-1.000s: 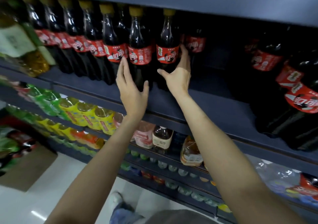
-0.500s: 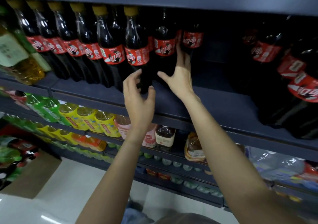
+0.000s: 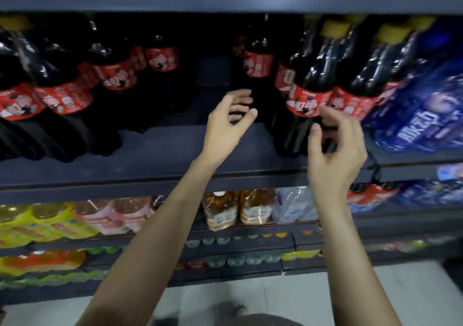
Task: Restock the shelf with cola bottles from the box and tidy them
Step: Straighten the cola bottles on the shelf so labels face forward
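The cola bottles (image 3: 304,105) standing on the shelf (image 3: 155,168) at frame centre-right are judged heavy, rigid and slick; a hold below the label is advised. Both arms are raised. The left hand (image 3: 225,127) and right hand (image 3: 335,150) are half-curled, fingers apart, nothing held.

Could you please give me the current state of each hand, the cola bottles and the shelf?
Left hand: open, empty, fingers curled, over the gap.
Right hand: open, empty, beside the front right cola bottle.
Cola bottles: upright, capped, in two groups.
Shelf: bare gap in the middle, one bottle at its back.
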A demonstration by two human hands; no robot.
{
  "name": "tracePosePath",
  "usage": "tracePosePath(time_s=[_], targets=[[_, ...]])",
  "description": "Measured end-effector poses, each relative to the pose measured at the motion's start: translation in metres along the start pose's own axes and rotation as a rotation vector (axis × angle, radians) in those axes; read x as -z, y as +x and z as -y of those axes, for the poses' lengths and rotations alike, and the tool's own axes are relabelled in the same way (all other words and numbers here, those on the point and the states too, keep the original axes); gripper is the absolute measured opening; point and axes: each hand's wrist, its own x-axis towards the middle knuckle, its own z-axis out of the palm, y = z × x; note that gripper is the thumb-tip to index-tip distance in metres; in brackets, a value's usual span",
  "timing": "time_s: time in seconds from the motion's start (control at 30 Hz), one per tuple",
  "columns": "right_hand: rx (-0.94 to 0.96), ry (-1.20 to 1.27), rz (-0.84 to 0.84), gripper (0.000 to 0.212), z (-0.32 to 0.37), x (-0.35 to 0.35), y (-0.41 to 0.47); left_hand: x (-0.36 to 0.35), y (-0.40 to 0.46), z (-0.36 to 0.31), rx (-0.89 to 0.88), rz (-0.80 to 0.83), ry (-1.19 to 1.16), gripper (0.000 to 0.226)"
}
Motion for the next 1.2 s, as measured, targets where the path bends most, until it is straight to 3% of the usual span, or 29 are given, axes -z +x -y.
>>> tracePosePath(time_s=[0.07,0.13,0.27,0.4,0.63,0.8,1.03,1.2], targets=[[-0.038,-0.116,-0.111,0.038,-0.012,0.007,0.002,-0.020,0.004,-0.004,-0.024,0.127,0.083,0.054],[-0.119,-0.127,-0.092,0.056,-0.025,0.011,0.007,-0.039,0.004,-0.006,-0.025,0.187,0.133,0.071],[-0.192,-0.011,0.022,0.081,-0.041,0.011,0.020,-0.060,0.002,-0.008,0.013,0.130,0.077,0.085],[-0.220,-0.060,0.016,0.087,-0.044,0.009,0.026,-0.073,-0.001,-0.012,-0.004,0.111,0.155,0.100],[-0.186,-0.036,0.084,0.086,-0.042,0.014,0.028,-0.072,-0.006,-0.023,-0.017,-0.062,0.193,0.088],[-0.144,0.075,0.302,0.088,-0.024,0.008,0.022,-0.021,-0.034,-0.018,-0.007,-0.160,0.218,0.084],[-0.151,0.264,0.634,0.090,0.020,-0.052,0.018,0.078,-0.046,-0.006,0.157,-0.493,0.298,0.076],[-0.169,0.385,0.668,0.090,0.048,-0.114,0.016,0.123,-0.055,0.006,0.087,-0.638,0.399,0.082]])
